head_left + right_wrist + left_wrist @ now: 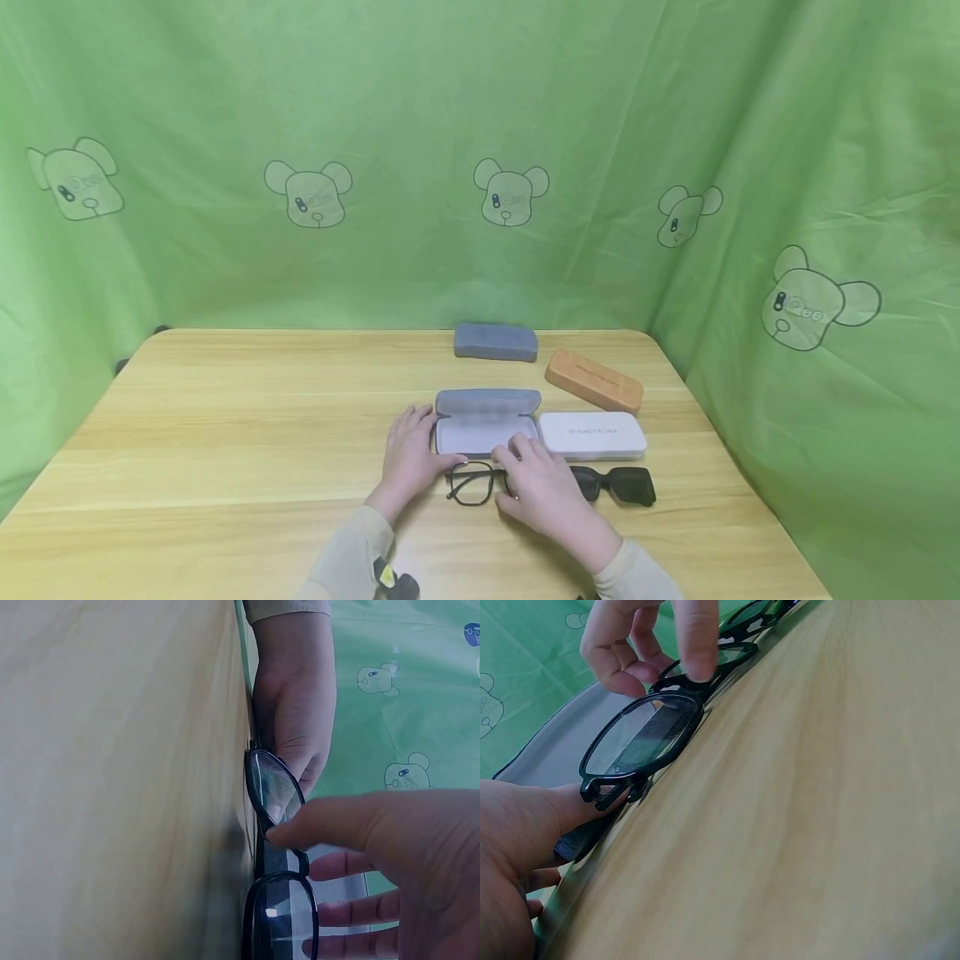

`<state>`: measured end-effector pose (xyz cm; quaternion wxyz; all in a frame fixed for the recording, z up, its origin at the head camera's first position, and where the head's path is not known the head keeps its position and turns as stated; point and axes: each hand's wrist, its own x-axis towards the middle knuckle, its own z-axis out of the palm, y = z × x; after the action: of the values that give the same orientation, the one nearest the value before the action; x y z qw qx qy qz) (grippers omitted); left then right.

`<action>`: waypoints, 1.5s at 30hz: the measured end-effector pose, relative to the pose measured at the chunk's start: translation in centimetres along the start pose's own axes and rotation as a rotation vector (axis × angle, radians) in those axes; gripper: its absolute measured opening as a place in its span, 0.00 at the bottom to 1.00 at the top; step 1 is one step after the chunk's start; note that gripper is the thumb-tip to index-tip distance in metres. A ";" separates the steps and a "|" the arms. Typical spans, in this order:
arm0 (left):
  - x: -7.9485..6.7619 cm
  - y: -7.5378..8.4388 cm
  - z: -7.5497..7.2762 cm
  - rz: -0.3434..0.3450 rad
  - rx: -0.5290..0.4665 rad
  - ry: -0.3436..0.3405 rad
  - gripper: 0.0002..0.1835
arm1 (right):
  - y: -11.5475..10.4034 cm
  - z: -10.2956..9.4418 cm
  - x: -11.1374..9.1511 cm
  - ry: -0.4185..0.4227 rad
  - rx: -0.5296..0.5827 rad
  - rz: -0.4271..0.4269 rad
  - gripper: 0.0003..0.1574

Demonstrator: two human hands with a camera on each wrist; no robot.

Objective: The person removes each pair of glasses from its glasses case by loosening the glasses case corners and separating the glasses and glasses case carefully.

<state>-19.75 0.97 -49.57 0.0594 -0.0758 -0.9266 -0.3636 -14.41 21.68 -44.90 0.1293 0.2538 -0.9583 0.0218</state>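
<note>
The left hand (pixel 408 454) grips the open case (pixel 483 434) by its left end; slackness could let it slide. In front, nearer the worktop (pixel 225 417)'s right edge than its left, the right hand (pixel 543 485) pinches the glasses (pixel 472 484); a loose temple could snag. Its wrist could knock the sunglasses (pixel 628 485).

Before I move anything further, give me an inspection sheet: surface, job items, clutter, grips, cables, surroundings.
Surface: pale wood-grain table, back corners rounded.
Job items: black-framed glasses in front of the open case.
Clutter: sunglasses right of the glasses, partly hidden; white case, orange case and blue case, all closed, the blue one farthest back.
Grips: left hand holds the open case at its left end; right hand pinches the glasses at the bridge.
Cables: nothing seen.
Surroundings: green curtain printed with bear heads.
</note>
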 end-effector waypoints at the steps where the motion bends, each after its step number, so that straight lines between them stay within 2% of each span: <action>1: 0.0 0.0 0.0 0.000 0.002 0.000 0.47 | 0.0 -0.1 0.0 -0.001 -0.001 0.002 0.26; 17: 0.0 0.0 0.1 -0.008 0.007 -0.005 0.48 | 0.2 -0.7 0.4 0.029 0.001 0.072 0.21; 25: 0.1 -0.1 0.2 -0.014 0.003 -0.008 0.48 | 1.0 -0.7 1.0 0.117 -0.023 0.064 0.22; 35: -0.2 0.1 0.2 -0.005 0.006 -0.006 0.48 | 2.1 -0.4 2.2 0.135 -0.015 0.078 0.26; 42: -0.1 0.2 0.1 0.003 0.010 -0.003 0.48 | 3.4 -0.6 3.7 0.234 -0.003 0.057 0.29; 45: -0.1 0.2 0.0 -0.001 0.016 -0.009 0.47 | 3.8 -0.9 4.4 0.249 0.013 0.052 0.28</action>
<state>-19.59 1.12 -49.50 0.0559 -0.0765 -0.9296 -0.3561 -19.75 23.01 -42.83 0.2450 0.2250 -0.9410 0.0629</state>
